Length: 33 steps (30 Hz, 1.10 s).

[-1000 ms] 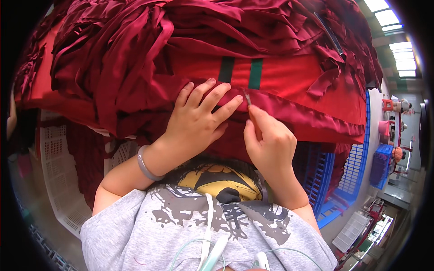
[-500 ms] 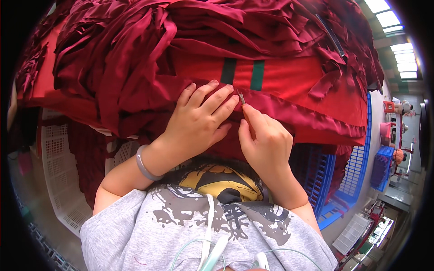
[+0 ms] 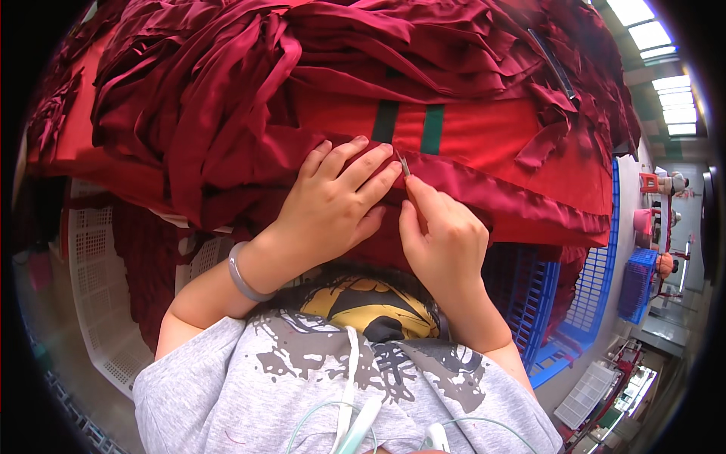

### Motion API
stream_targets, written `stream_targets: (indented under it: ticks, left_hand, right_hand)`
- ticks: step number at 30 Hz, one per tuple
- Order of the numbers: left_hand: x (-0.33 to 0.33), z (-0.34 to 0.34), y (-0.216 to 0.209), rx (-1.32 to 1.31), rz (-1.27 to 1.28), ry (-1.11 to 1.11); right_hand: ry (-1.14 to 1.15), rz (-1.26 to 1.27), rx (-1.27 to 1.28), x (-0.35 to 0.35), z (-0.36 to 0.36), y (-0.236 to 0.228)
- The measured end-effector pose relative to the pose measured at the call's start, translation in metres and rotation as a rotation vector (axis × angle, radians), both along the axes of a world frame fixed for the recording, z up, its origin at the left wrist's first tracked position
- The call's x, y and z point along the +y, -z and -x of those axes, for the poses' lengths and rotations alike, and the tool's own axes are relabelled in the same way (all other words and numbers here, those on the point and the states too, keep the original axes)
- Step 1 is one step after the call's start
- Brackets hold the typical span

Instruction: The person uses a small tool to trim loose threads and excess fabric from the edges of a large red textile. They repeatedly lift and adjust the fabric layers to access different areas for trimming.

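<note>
The left hand (image 3: 336,200) lay flat on the dark red cloth (image 3: 484,193), with its fingers spread a little and pressing the cloth down. It held nothing. A pale bangle (image 3: 243,274) sat on its wrist.

The right hand (image 3: 442,242) was just beside it, touching it at the fingertips. Its fingers were pinched shut on a small thin metal tool (image 3: 403,163). Only the tip of the tool showed, so what kind of tool it was could not be told. The tool stuck out from the top of the right hand, between the two hands, next to the left pointer finger. Its long side ran up and away from the person, leaning a little to the left. Its tip touched the edge of the red cloth, right below two dark green stripes (image 3: 408,127).

The cloth was folded and lay on a big pile of red strips (image 3: 249,83) that covered the worktop. The fold ran from the hands off to the right.

A white crate (image 3: 94,303) stood low on the left. A blue crate (image 3: 575,303) stood low on the right. The person wore a grey shirt (image 3: 318,393)
</note>
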<state>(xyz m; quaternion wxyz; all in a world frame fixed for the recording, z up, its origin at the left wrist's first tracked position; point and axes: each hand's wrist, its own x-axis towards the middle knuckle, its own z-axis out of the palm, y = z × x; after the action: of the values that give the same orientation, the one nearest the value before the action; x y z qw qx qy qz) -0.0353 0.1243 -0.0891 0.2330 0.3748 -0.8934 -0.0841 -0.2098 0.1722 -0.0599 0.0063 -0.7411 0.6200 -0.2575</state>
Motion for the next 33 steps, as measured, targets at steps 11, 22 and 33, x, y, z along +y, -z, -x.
stream_targets:
  ticks: [11, 22, 33]
  left_hand:
    - [0.002, 0.001, 0.002, 0.004, 0.001, -0.007]
    - [0.002, 0.002, 0.002, 0.009, 0.005, -0.009]
    - [0.003, 0.001, 0.002, -0.009, 0.012, -0.013]
  right_hand:
    - [0.008, 0.018, -0.071, 0.008, 0.006, -0.010]
    - [0.023, -0.026, 0.011, 0.009, 0.004, -0.012]
    - [0.051, 0.013, -0.059, 0.004, 0.009, -0.012]
